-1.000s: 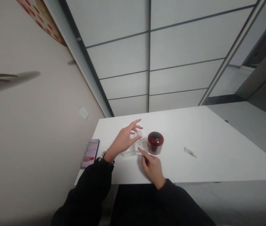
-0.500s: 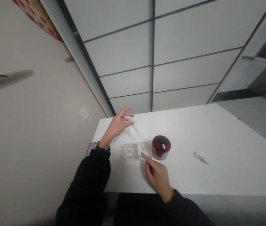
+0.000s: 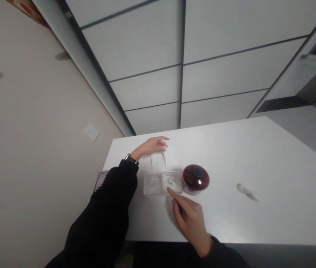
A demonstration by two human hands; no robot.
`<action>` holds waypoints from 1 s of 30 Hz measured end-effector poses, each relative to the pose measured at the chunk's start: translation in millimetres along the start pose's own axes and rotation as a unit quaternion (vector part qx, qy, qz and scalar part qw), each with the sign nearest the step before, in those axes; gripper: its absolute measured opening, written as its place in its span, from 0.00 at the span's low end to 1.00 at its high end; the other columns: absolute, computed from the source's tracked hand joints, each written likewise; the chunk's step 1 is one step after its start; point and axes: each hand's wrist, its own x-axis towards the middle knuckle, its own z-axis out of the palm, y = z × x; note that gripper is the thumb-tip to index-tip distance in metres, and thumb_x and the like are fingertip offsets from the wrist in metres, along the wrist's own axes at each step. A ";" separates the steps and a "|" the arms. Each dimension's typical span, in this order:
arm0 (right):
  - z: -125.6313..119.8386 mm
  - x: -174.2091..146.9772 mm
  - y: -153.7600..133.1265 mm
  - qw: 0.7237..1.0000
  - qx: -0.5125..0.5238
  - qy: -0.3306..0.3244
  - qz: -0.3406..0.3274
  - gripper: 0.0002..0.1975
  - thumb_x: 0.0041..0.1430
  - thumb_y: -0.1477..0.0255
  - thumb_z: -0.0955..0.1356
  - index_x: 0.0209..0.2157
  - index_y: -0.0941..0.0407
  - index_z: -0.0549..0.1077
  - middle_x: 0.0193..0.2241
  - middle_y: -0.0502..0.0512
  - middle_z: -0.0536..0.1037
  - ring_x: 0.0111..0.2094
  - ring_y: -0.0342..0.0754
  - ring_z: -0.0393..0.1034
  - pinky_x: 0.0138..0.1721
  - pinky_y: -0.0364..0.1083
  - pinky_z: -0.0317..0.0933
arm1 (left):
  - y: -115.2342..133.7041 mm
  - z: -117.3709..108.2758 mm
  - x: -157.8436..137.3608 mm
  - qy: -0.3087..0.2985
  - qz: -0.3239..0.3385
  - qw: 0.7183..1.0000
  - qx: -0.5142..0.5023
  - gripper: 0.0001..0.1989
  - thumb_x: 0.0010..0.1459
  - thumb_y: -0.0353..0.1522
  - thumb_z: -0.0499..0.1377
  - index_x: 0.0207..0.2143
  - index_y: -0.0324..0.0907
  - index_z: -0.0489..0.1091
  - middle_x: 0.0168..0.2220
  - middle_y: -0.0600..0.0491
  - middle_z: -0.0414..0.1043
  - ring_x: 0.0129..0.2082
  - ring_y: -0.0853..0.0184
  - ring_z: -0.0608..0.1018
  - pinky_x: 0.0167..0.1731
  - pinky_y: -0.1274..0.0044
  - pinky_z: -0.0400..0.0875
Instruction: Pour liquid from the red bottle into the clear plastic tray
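A clear two-part plastic case (image 3: 154, 185) lies opened flat on the table, with a small pale round thing (image 3: 171, 181) in its right half. My right hand (image 3: 188, 216) stretches its index finger to the near edge of that half. Its thumb is apart, the other fingers are curled, and nothing shows in its grasp. My left hand (image 3: 154, 145) reaches over the far side, fingers loosely extended and apart. Just beneath it lies a flat, see-through piece (image 3: 158, 160), partly covered by the hand; whether the fingertips touch it is unclear.
A dark red round jar (image 3: 196, 178) with a black knob stands against the case's right side. Farther right on the white table (image 3: 281, 167) is a small crumpled clear item (image 3: 247, 192). A phone-like object (image 3: 101, 180) sits at the left edge, beside my sleeve.
My left hand has lowered and shifted slightly right, down toward the see-through piece. The right index finger stays at the case. The whole view has tilted a little.
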 end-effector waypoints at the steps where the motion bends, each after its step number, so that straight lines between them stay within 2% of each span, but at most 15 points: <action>1: -0.1 0.2 0.0 1.000 0.002 -0.002 0.002 0.23 0.70 0.81 0.63 0.63 0.56 0.74 0.28 0.52 0.81 0.23 0.45 0.74 0.27 0.44 0.67 | -0.6 -0.9 0.0 0.005 0.003 1.000 0.007 0.29 0.58 0.31 0.69 0.61 0.40 0.71 0.49 0.42 0.83 0.50 0.58 0.83 0.55 0.65 0.74; 4: -0.3 1.2 0.3 1.000 0.003 -0.003 0.002 0.24 0.69 0.82 0.63 0.63 0.55 0.74 0.27 0.51 0.80 0.23 0.45 0.73 0.26 0.44 0.66 | 5.9 -4.8 -7.8 0.039 0.011 0.999 0.034 0.27 0.59 0.33 0.68 0.60 0.41 0.72 0.53 0.42 0.81 0.55 0.55 0.81 0.60 0.61 0.70; 6: -0.5 2.6 0.4 1.000 0.003 -0.002 0.000 0.24 0.69 0.82 0.63 0.62 0.56 0.74 0.26 0.50 0.79 0.23 0.45 0.73 0.26 0.44 0.65 | 18.5 -6.6 -23.5 0.068 0.020 0.996 0.049 0.25 0.62 0.35 0.66 0.61 0.41 0.71 0.56 0.42 0.79 0.58 0.55 0.79 0.63 0.60 0.68; 10: -1.3 6.5 -1.9 1.000 -0.006 0.003 -0.005 0.22 0.69 0.81 0.64 0.61 0.56 0.75 0.24 0.49 0.77 0.21 0.44 0.70 0.25 0.43 0.64 | 53.0 0.5 -79.1 0.122 0.056 0.988 0.077 0.27 0.67 0.39 0.62 0.66 0.45 0.66 0.60 0.45 0.77 0.61 0.57 0.77 0.67 0.60 0.65; 13: -3.8 3.9 -5.2 0.999 -0.015 0.018 -0.031 0.22 0.69 0.81 0.64 0.62 0.56 0.74 0.24 0.48 0.76 0.20 0.43 0.69 0.25 0.43 0.64 | 69.6 21.5 -123.8 0.129 0.061 0.987 0.080 0.31 0.68 0.42 0.62 0.70 0.47 0.61 0.63 0.44 0.74 0.62 0.56 0.77 0.66 0.60 0.67; 15: -8.1 -2.1 -5.0 0.995 -0.023 0.074 -0.059 0.21 0.68 0.81 0.65 0.59 0.54 0.76 0.25 0.48 0.77 0.21 0.43 0.69 0.25 0.43 0.65 | 71.1 41.5 -144.7 0.106 0.066 0.985 0.118 0.37 0.64 0.46 0.67 0.70 0.47 0.61 0.68 0.42 0.69 0.65 0.52 0.73 0.67 0.58 0.65; 17: -15.8 -7.9 -0.2 0.983 -0.037 0.162 -0.076 0.18 0.67 0.81 0.66 0.53 0.51 0.78 0.27 0.49 0.79 0.23 0.44 0.71 0.27 0.43 0.66 | 66.0 62.1 -156.4 0.080 0.068 0.979 0.176 0.45 0.58 0.50 0.71 0.71 0.47 0.60 0.71 0.41 0.64 0.69 0.47 0.68 0.69 0.56 0.61; 19: -26.4 -8.3 9.3 0.967 -0.051 0.240 -0.074 0.15 0.67 0.79 0.67 0.50 0.51 0.77 0.32 0.51 0.79 0.29 0.47 0.74 0.32 0.46 0.69 | 57.7 79.1 -160.7 0.070 0.063 0.969 0.228 0.50 0.53 0.50 0.74 0.72 0.46 0.58 0.71 0.40 0.64 0.70 0.45 0.68 0.69 0.55 0.61; 21: -37.8 -0.1 22.0 0.958 -0.057 0.275 -0.055 0.15 0.67 0.74 0.69 0.54 0.53 0.74 0.40 0.57 0.79 0.40 0.53 0.76 0.41 0.53 0.72 | 49.0 90.4 -161.4 0.084 0.050 0.963 0.252 0.50 0.53 0.47 0.75 0.72 0.48 0.58 0.70 0.41 0.66 0.68 0.46 0.70 0.67 0.55 0.62; 23: -47.3 14.7 35.4 0.966 -0.047 0.255 -0.024 0.23 0.65 0.66 0.72 0.60 0.55 0.70 0.51 0.64 0.77 0.52 0.60 0.74 0.52 0.62 0.71 | 42.0 97.0 -161.1 0.107 0.041 0.964 0.240 0.50 0.54 0.44 0.75 0.73 0.50 0.56 0.68 0.44 0.69 0.66 0.47 0.72 0.66 0.57 0.64; 25: -53.5 30.7 47.4 0.984 0.009 0.176 0.018 0.36 0.62 0.58 0.74 0.67 0.54 0.62 0.60 0.67 0.72 0.62 0.64 0.68 0.62 0.68 0.63 | 37.5 101.3 -160.2 0.132 0.036 0.968 0.211 0.52 0.53 0.41 0.76 0.74 0.51 0.54 0.67 0.45 0.70 0.64 0.49 0.73 0.65 0.58 0.65; 27: -56.4 42.6 57.1 0.992 0.067 0.098 0.046 0.44 0.60 0.55 0.75 0.70 0.53 0.56 0.63 0.67 0.71 0.64 0.63 0.67 0.66 0.66 0.60 | 35.5 105.3 -158.5 0.155 0.036 0.969 0.187 0.55 0.52 0.39 0.77 0.75 0.52 0.52 0.67 0.45 0.70 0.63 0.49 0.73 0.65 0.57 0.65; 30: -56.4 48.9 66.6 0.993 0.098 0.042 0.059 0.39 0.60 0.56 0.75 0.68 0.52 0.61 0.61 0.66 0.74 0.61 0.61 0.72 0.64 0.63 0.64 | 36.2 112.7 -155.3 0.182 0.039 0.968 0.168 0.55 0.50 0.36 0.78 0.74 0.51 0.53 0.64 0.46 0.74 0.60 0.50 0.74 0.64 0.56 0.66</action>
